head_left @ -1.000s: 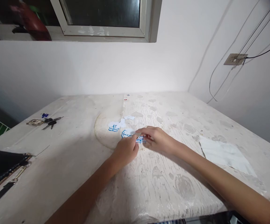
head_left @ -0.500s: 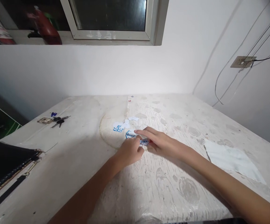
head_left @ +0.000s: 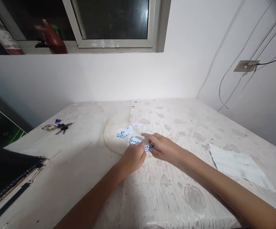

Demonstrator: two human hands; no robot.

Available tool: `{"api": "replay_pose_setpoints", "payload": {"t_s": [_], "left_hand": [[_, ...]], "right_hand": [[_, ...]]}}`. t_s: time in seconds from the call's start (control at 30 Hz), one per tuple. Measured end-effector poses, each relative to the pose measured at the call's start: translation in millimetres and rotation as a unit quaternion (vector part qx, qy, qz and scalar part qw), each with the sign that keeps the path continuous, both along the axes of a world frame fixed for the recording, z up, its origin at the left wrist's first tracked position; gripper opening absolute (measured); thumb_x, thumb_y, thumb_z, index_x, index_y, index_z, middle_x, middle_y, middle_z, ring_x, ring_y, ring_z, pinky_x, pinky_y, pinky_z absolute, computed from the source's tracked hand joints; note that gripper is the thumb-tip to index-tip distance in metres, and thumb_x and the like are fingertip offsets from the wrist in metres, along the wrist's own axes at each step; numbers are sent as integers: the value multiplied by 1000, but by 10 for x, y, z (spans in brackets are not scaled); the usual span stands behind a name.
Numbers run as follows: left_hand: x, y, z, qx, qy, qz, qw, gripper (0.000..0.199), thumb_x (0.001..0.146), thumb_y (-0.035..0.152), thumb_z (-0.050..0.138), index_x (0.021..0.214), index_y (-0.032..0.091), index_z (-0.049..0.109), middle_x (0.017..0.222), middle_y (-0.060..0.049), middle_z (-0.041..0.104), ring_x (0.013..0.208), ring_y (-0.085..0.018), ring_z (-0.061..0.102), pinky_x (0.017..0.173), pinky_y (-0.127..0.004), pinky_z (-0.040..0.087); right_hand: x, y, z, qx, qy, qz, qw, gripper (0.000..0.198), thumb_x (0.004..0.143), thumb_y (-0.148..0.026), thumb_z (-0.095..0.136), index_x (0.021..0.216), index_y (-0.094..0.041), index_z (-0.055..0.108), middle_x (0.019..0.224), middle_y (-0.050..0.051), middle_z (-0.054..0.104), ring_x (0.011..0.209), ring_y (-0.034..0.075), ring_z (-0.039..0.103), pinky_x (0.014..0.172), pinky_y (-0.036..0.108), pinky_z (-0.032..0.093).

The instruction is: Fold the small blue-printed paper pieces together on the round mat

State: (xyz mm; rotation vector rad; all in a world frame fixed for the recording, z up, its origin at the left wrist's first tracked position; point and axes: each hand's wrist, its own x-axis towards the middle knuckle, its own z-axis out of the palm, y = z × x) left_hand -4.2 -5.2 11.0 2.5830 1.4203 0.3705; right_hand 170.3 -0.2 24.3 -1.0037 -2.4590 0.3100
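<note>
Between my two hands is a small piece of paper [head_left: 148, 147] with blue drawing on it. My left hand [head_left: 135, 156] is closed, its thumb and fingers pinching the paper's left end. On the other end, the thumb and lower fingers of my right hand [head_left: 162, 146] grip it, while the index finger points out to the left. Just behind my left fingers lies another paper cut-out [head_left: 135, 139] with blue lines, partly hidden. Farther left rests a blue-drawn paper piece [head_left: 121, 134], beside plain white paper scraps [head_left: 129, 129].
Keys [head_left: 62, 127] and a small blue item [head_left: 58, 121] lie at the table's left. A black bag [head_left: 11, 175] with a strap sits at the near left edge. To the right is a white cloth or sheet [head_left: 240, 165]. A red bottle [head_left: 54, 38] stands on the window sill.
The view has tilted up slightly. My right hand has shifted a little on the paper, and more of its blue drawing shows between my hands.
</note>
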Motion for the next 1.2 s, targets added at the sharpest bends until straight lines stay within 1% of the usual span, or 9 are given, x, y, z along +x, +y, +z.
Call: {"api": "replay_pose_setpoints", "payload": {"t_s": [0.07,0.17,0.33,0.47,0.63,0.73,0.9,1.03,1.2], "left_hand": [[3,-4,-1,10,11,-5,1000,13,81,14,32,79,17,44,64,-2,52,59,-16,50,53,-26,32],[19,-28,11,32,49,-14,998,15,83,15,30,83,16,45,66,-4,53,61,-17,51,54,-27,33],[56,-74,9,73,147,-13,986,19,78,6,33,88,14,47,68,-7,55,67,-20,53,58,-29,36],[69,-82,-30,84,179,-9,980,25,71,0,37,89,13,48,69,-8,55,67,-22,53,61,-30,38],[63,-61,-82,92,181,-3,979,26,71,0,38,92,12,48,71,-9,57,70,-22,54,63,-31,40],[60,-58,-81,89,179,-5,980,26,72,0,37,93,11,48,72,-10,57,71,-23,55,63,-32,41],[65,-64,-56,91,168,-2,982,25,74,0,34,91,12,48,72,-9,58,69,-22,56,62,-32,41],[64,-64,-56,94,165,-5,982,27,75,1,34,96,10,48,75,-10,60,71,-22,57,62,-32,42],[61,-63,-54,98,148,-13,984,26,75,2,35,94,8,51,79,-13,61,76,-23,58,67,-34,44]], "right_hand": [[28,33,-20,-75,25,2,997,54,76,-7,42,128,-22,39,91,6,59,74,15,53,63,27,44],[67,82,-42,-144,70,15,987,47,77,-10,43,122,-22,45,89,4,57,65,11,51,58,24,43],[154,212,-20,-239,144,-5,960,47,78,-31,51,123,-22,42,88,2,54,54,8,45,47,22,40],[64,438,-27,-205,133,-42,969,38,80,-28,45,117,-16,49,82,3,58,59,10,49,55,24,42],[-339,735,71,-155,-60,-27,986,36,72,-29,59,103,-12,58,83,7,61,69,15,54,58,24,39],[-538,823,151,-163,-102,-26,981,32,65,-24,65,93,-11,61,76,6,61,68,16,55,55,23,36],[-607,795,171,-189,-110,-29,975,22,65,-17,61,86,-12,61,76,4,63,72,14,56,56,18,37],[-600,726,150,-186,-116,-50,974,25,68,-19,56,91,-12,61,82,5,64,70,13,56,54,18,37],[-694,701,181,-171,-139,-54,974,23,66,-25,60,84,-11,64,80,8,64,73,17,58,56,22,37]]}}
